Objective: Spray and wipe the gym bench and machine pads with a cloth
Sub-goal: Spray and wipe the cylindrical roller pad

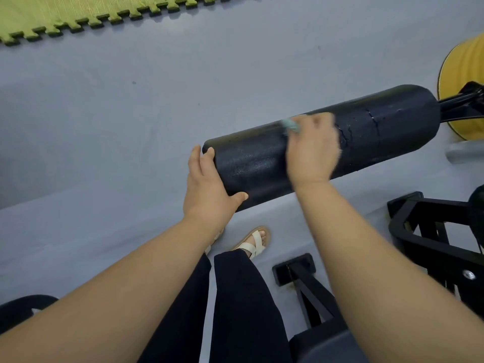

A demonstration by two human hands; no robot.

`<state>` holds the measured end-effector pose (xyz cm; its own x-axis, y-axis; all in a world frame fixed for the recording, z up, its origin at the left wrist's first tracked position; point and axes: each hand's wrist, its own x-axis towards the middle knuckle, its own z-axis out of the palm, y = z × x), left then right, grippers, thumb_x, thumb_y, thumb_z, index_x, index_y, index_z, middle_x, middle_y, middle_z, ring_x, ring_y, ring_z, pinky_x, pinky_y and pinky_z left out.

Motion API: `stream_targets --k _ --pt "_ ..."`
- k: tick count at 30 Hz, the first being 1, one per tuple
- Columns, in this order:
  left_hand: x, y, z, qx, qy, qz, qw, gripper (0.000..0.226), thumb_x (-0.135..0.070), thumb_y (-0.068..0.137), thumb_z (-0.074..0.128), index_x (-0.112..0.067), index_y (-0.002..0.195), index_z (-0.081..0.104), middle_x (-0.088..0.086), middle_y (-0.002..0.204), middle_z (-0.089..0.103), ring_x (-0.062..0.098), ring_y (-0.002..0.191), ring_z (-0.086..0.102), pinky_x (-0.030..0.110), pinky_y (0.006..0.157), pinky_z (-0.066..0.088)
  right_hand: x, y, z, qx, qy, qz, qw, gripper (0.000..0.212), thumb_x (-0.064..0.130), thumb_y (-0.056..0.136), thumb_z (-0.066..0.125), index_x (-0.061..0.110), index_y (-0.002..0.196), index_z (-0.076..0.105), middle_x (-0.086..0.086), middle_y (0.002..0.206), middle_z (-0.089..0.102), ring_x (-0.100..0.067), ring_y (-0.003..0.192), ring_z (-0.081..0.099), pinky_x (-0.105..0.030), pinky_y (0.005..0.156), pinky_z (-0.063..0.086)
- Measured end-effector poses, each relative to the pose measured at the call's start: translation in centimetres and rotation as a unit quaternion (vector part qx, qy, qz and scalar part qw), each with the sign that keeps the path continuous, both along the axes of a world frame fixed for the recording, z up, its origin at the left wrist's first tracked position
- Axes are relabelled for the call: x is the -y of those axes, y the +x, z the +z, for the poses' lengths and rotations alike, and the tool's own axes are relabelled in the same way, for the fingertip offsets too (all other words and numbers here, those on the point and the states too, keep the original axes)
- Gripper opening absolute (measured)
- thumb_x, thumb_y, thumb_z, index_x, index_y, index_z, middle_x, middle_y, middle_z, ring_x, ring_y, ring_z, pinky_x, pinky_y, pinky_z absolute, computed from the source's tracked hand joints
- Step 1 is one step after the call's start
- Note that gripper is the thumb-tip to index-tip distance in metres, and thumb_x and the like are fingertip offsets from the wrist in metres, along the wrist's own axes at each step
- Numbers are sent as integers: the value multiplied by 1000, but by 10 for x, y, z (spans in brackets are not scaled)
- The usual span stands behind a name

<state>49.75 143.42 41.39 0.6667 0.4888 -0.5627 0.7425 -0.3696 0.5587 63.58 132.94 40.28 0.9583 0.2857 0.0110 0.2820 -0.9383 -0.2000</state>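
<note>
Pad [366,142], horizontal above the floor [131,113] on its arm [455,106]. Left grip [209,184] wraps the pad's free end, probably to stop it turning; right grip [311,150], blurred, closes on a teal cloth [289,126] pressed against the pad's upper face, mid-length.

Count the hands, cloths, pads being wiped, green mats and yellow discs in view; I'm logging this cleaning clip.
Hands: 2 (left hand, right hand)
Cloth: 1
Pad being wiped: 1
Green mat: 1
Yellow disc: 1
Total: 6
</note>
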Motion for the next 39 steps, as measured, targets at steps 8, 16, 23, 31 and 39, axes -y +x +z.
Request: stream_targets --k 8,16,23,31,39 --pt "17 33 11 -35 183 -199 962 115 -60 71 67 -10 149 0 9 157 -3 26 145 -6 45 116 -3 3 -21 -4 48 88 236 967 13 12 71 74 13 83 71 -11 84 64 -28 59 54 -27 47 39" --pt "40 70 13 -12 208 -304 930 105 -64 75 61 -20 150 0 10 157 -3 30 144 2 44 118 4 111 86 -4 52 23 -82 995 27 27 91 55 17 115 64 -13 118 52 -34 93 54 -39 71 42" --pt "53 86 10 -48 200 -269 941 101 -67 68 63 -22 145 15 6 153 16 31 139 17 55 114 15 41 4 -10 45 96 87 991 15 17 74 73 13 88 70 -15 88 60 -30 60 55 -26 49 33" --pt "51 101 15 -84 205 -283 933 93 -57 74 67 -21 143 17 9 146 23 35 133 25 60 108 25 145 91 -17 94 80 87 989 27 25 86 54 22 110 66 -15 101 58 -35 79 55 -36 63 48" --pt "66 128 11 -88 183 -308 929 93 -59 67 72 -23 138 23 7 139 28 34 127 30 65 101 30 89 63 -14 54 120 -10 991 22 26 86 58 16 102 69 -15 99 56 -32 73 57 -34 57 43"
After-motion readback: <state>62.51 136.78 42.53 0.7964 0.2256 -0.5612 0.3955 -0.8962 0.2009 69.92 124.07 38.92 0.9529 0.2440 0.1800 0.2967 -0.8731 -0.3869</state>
